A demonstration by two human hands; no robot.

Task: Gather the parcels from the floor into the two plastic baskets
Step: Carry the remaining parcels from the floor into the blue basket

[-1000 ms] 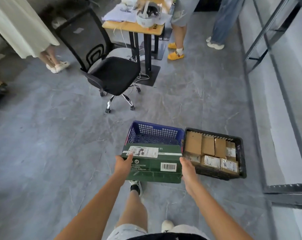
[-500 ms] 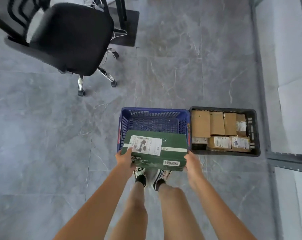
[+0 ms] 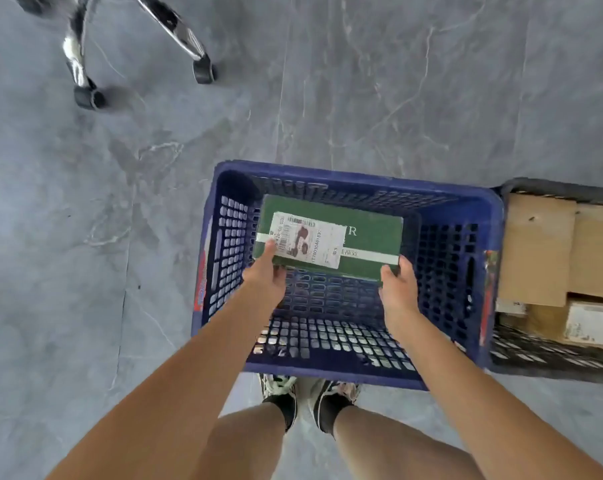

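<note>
The green parcel sits down inside the blue basket, held by its near corners. The left hand has its grip curled on the left corner, thumb on the label; the right hand grips the right corner. Beside it, touching, stands the black basket with cardboard parcels.

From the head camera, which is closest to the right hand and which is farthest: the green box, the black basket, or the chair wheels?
1. Green box: the right hand holds its near right corner, inside the blue basket.
2. Black basket: beside the blue one, to the right.
3. Chair wheels: far off at top left.
</note>
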